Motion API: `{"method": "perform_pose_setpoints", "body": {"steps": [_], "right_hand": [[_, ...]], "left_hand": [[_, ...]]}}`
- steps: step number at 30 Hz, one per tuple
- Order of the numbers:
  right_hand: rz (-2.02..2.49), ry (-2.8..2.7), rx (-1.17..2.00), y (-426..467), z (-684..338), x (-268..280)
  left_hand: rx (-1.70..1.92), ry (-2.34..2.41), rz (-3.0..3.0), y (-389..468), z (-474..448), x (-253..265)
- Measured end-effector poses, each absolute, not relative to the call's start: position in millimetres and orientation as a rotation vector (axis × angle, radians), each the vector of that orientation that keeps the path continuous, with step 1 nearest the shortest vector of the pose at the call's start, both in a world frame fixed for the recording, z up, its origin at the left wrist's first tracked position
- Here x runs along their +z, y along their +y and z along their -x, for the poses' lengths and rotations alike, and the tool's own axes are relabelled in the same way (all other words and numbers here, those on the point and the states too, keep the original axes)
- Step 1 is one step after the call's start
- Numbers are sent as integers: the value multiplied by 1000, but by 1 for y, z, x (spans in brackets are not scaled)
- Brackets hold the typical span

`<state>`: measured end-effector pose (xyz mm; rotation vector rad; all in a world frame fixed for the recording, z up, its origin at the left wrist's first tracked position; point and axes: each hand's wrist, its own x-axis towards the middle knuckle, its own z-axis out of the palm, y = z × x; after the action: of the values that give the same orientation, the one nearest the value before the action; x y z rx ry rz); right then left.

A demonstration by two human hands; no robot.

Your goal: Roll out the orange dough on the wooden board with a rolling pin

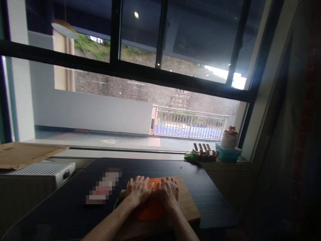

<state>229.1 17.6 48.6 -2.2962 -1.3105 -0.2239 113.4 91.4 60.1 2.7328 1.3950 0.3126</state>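
Observation:
An orange, flattened sheet of dough (150,210) lies on a wooden board (189,204). My left hand (138,189) presses palm down across its left side, fingers stretched forward. On the right side, my right hand (168,190) lies the same way, its fingers extended and its thumb near the left thumb. A pale rounded end, which looks like that of a rolling pin (122,193), pokes out beside my left hand. The hands cover whatever else is under the palms. Dough shows in front of the hands and between them.
The board sits on a dark table (215,201). A blurred-out item (104,189) lies to the left. A brown envelope (27,154) rests on a white unit (42,172). On the sill stand a teal box (228,153), a brown rack (204,152) and a green thing (191,156).

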Motion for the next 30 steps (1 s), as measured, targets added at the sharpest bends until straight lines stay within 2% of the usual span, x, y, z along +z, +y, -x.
{"method": "perform_pose_setpoints", "body": {"steps": [8, 19, 30], "right_hand": [[2312, -1273, -222, 41, -241, 51], [2303, -1311, -181, 86, -270, 53], [2338, -1325, -138, 52, -246, 55]], "left_hand": [[494, 1431, -2737, 111, -125, 60], [403, 1478, -2667, 164, -154, 64], [504, 1424, -2705, 129, -134, 63]]}}
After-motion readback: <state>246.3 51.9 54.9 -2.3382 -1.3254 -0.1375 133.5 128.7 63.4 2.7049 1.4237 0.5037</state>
